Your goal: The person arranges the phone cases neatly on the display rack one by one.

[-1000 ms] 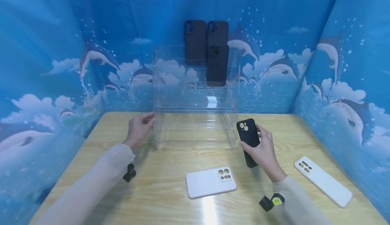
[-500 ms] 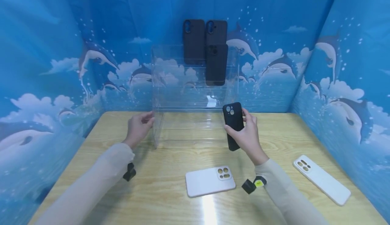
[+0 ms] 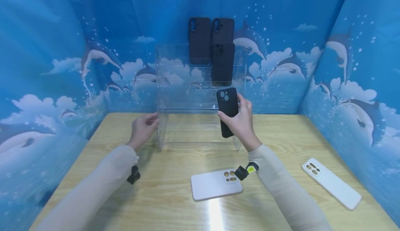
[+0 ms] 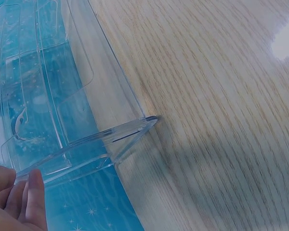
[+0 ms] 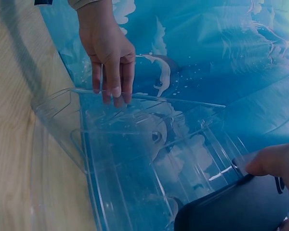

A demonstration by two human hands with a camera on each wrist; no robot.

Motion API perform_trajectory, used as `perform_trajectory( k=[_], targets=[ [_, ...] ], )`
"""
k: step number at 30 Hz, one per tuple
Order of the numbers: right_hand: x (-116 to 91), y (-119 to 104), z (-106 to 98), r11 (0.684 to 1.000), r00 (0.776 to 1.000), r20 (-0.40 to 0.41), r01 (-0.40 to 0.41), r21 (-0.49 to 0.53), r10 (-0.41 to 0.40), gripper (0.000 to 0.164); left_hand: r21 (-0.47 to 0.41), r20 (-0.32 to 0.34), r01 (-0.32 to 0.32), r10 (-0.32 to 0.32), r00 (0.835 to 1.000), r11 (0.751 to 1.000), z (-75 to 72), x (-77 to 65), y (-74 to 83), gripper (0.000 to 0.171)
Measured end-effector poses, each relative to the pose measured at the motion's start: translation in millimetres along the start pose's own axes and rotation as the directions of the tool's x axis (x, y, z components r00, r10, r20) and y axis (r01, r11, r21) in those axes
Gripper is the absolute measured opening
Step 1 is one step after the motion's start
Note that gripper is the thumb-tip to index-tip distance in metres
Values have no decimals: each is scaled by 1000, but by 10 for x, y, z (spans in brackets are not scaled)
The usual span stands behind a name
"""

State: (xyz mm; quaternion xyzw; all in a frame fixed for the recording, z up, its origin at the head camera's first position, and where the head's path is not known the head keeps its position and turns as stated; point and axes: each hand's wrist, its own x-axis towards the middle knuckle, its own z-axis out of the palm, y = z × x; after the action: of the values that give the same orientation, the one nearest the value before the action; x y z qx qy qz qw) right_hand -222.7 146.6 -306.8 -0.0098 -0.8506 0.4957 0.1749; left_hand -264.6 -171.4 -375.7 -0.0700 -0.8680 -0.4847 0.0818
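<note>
My right hand (image 3: 241, 120) grips a black phone case (image 3: 227, 106) by its sides, camera holes up, in front of the right part of a clear tiered display stand (image 3: 200, 100). Seen from the right wrist, the case (image 5: 236, 207) lies close over the stand's steps, the thumb along its edge. My left hand (image 3: 143, 128) pinches the stand's left side panel; in the right wrist view those fingers (image 5: 113, 79) hang at the panel's edge. Three more black phone cases stand on the rack: an upper left one (image 3: 200, 41), an upper right one (image 3: 223, 29) and one a tier lower (image 3: 223, 64).
A white phone case (image 3: 209, 186) lies on the wooden table (image 3: 162, 192) in front of the stand, partly overlapped by the right wrist's camera. Another white phone case (image 3: 331, 184) lies at the right. Blue dolphin-print curtains (image 3: 125, 22) enclose the back and sides.
My right hand has carried the black phone case left and upward, from beside the stand to in front of its lower right tiers. The left hand stays at the stand's side.
</note>
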Motion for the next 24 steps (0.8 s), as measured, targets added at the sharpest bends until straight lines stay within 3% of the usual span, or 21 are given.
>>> perform_trajectory(
  k=[9, 24],
  targets=[
    [250, -297, 138, 998, 997, -52, 62, -2, -62, 91, 1, -8, -1, 1, 1000, 1000, 0, 19, -7, 38],
    [607, -747, 267, 996, 991, -103, 87, 1, -86, 96, 23, 4, -2, 2, 1000, 1000, -9, 11, 6, 39]
  ],
)
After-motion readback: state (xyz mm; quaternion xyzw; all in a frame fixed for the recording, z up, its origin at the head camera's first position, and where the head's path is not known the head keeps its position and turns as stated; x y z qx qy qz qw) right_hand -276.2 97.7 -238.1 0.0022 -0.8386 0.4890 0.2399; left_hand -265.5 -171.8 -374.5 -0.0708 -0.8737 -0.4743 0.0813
